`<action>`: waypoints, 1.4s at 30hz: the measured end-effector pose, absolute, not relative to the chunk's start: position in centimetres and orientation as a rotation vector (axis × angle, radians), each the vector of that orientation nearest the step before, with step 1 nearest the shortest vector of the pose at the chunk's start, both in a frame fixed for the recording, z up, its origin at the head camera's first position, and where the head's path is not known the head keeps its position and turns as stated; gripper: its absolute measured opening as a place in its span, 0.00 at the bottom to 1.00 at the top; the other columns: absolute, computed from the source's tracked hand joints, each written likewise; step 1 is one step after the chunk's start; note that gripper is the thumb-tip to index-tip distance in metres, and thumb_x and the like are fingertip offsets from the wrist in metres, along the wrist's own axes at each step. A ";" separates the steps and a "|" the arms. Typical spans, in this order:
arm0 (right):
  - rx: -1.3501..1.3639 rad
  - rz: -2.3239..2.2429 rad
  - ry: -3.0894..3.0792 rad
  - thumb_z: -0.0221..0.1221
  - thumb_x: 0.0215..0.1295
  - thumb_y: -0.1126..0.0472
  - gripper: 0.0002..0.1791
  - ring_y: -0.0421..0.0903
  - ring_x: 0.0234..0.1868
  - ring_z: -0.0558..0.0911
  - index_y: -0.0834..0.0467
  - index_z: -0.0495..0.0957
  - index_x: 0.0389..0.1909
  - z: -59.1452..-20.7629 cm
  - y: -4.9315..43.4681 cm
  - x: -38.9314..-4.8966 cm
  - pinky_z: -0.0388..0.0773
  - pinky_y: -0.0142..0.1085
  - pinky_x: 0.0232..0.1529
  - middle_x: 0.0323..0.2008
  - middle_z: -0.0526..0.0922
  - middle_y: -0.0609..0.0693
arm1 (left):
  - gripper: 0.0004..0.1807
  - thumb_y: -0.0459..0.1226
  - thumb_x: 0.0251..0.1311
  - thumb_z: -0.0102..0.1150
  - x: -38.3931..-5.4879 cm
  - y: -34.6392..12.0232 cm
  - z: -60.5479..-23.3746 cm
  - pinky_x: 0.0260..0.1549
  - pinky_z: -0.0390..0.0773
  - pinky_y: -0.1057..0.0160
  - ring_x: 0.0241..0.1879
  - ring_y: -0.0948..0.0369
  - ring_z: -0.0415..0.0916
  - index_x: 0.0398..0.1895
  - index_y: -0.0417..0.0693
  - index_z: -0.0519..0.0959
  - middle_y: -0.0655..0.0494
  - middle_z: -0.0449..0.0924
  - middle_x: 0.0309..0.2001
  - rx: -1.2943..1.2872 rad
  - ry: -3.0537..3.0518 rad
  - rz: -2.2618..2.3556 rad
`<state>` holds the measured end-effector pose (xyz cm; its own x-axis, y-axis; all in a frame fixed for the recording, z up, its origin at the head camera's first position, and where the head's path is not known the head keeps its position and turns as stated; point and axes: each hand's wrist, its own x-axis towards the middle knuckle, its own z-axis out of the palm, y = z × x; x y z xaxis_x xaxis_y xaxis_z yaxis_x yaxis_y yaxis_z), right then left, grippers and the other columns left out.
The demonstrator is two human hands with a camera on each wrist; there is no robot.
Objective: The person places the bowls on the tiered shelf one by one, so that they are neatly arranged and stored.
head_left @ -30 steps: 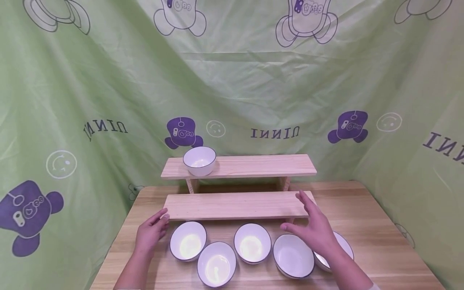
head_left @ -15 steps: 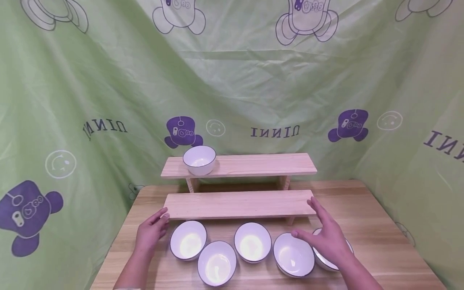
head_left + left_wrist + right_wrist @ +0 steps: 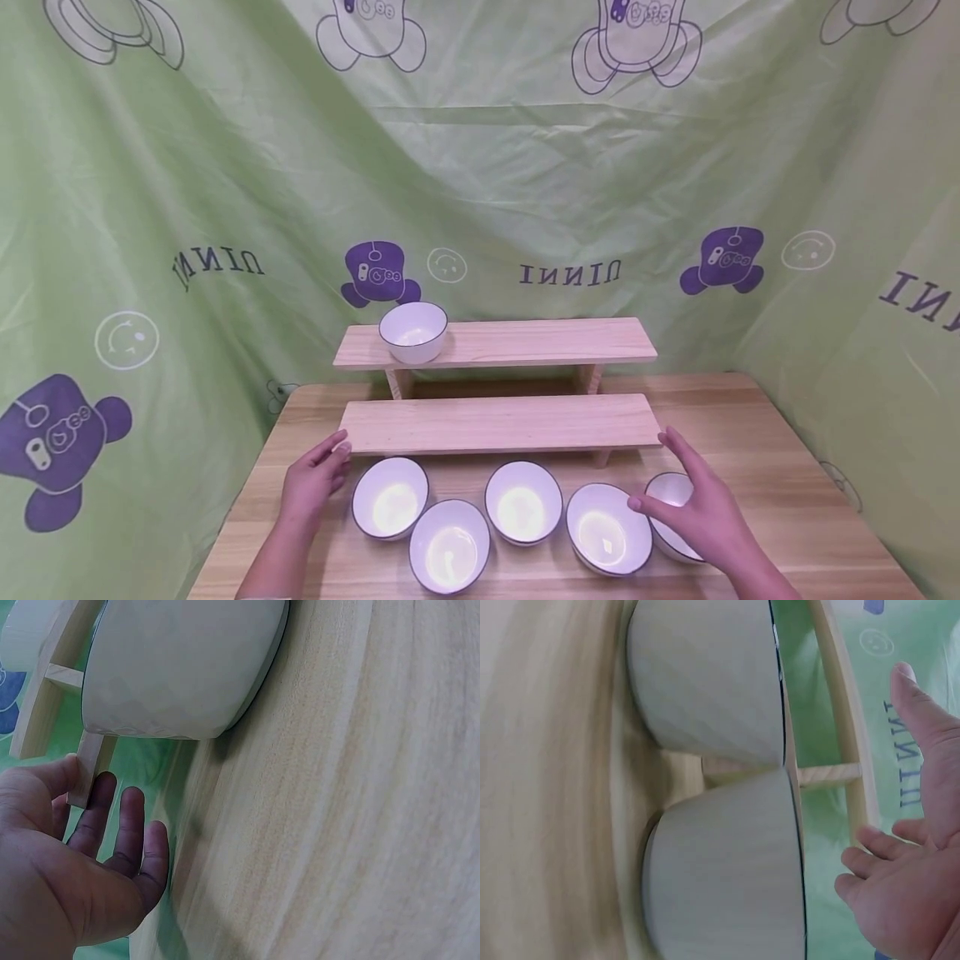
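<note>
My left hand (image 3: 311,482) pinches the left end of the lower wooden shelf board (image 3: 498,423); in the left wrist view the thumb lies on one face and the fingers (image 3: 94,817) on the other. My right hand (image 3: 705,512) is spread open, thumb apart from the fingers, over the rightmost white bowl (image 3: 669,490) and partly hiding it. Its fingertips are close to the board's right front corner, and its thumb tip overlaps the rim of the neighbouring bowl (image 3: 603,533). In the right wrist view the palm (image 3: 904,915) holds nothing.
More white, dark-rimmed bowls stand upright on the wooden table in front of the shelf: a left one (image 3: 390,497), a nearer one (image 3: 448,546) and a middle one (image 3: 522,502). Another bowl (image 3: 413,333) sits on the upper shelf board (image 3: 547,342). A green printed curtain (image 3: 480,183) surrounds the table.
My right hand has moved right and toward me, off the lower board's right end, uncovering more of that corner. My left hand and the bowls have stayed put.
</note>
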<state>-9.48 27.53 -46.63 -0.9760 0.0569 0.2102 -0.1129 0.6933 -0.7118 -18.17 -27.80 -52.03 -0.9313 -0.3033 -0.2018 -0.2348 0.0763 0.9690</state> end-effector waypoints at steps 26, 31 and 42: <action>0.015 1.082 -2.816 0.83 0.44 0.45 0.72 0.72 0.68 0.67 0.55 0.47 0.84 -49.2 31.2 -6.6 0.70 0.57 0.60 0.74 0.62 0.71 | 0.35 0.52 0.66 0.69 -17.4 -27.9 -52.4 0.50 0.86 0.59 0.50 0.58 0.85 0.72 0.48 0.74 0.55 0.87 0.52 0.591 -2.277 -2.029; 0.015 1.087 -2.826 0.84 0.41 0.47 0.75 0.78 0.67 0.65 0.60 0.45 0.83 -49.9 32.0 -6.4 0.68 0.71 0.58 0.73 0.59 0.75 | 0.35 0.52 0.66 0.69 -17.6 -27.8 -52.3 0.51 0.86 0.58 0.51 0.57 0.85 0.72 0.49 0.75 0.54 0.86 0.55 0.593 -2.283 -2.024; 0.084 1.099 -2.832 0.86 0.36 0.50 0.79 0.80 0.66 0.63 0.62 0.42 0.83 -51.8 33.3 -6.2 0.67 0.76 0.55 0.72 0.54 0.79 | 0.35 0.52 0.66 0.70 -17.8 -27.7 -52.0 0.49 0.86 0.59 0.51 0.56 0.85 0.72 0.48 0.75 0.54 0.86 0.53 0.587 -2.276 -2.013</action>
